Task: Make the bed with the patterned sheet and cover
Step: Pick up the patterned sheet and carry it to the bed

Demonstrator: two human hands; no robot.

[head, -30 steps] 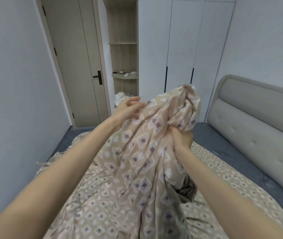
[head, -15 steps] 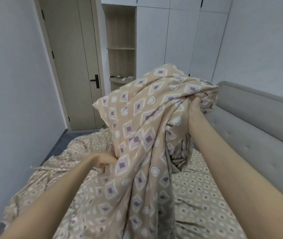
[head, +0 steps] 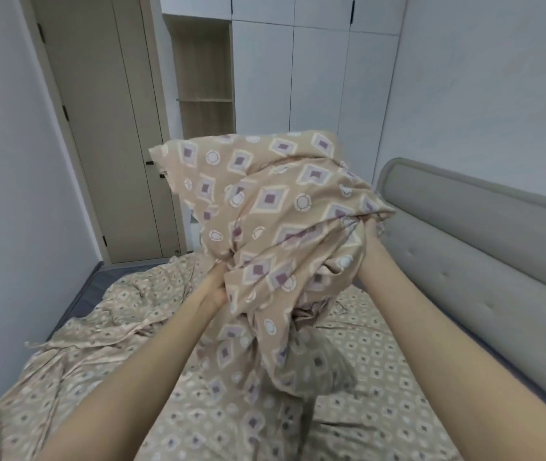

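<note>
Bed (head: pixel 97 277) w/ grey padded headboard (head: pixel 484 261) on the right; dark-blue mattress shows bare along the far-left edge & in a strip by the headboard. On it lies the patterned sheet (head: pixel 381 357), small-diamond print, flattish on the right, rumpled & bunched in folds toward the left. The cover (head: pixel 281 207), bigger diamonds, trails down onto the sheet mid-bed, its top part lifted off it

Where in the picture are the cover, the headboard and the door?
cover (head: pixel 265 207): head view, raised bunched part.
headboard (head: pixel 464 247): head view, padded front.
door (head: pixel 105 128): head view, middle panel.
</note>
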